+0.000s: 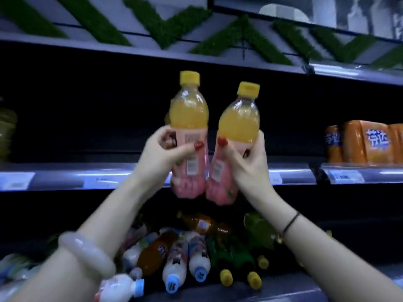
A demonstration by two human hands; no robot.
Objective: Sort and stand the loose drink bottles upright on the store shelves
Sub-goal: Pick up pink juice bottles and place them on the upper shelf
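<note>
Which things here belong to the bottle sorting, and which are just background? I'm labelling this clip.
Part of the job:
- left hand and right hand, each with a grip on a yellow-capped juice bottle
- loose bottles lying on the lower shelf
- middle shelf

Just there:
- orange soda pack
- green zigzag trim

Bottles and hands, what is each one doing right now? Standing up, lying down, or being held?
Left hand: closed around a bottle.
Right hand: closed around a bottle.
Left yellow-capped bottle: held upright, cap on.
Right yellow-capped bottle: held, tilted slightly, cap on.
Loose bottles: lying down in a pile on the lower shelf.
Orange drink pack: sitting wrapped on the middle shelf.
</note>
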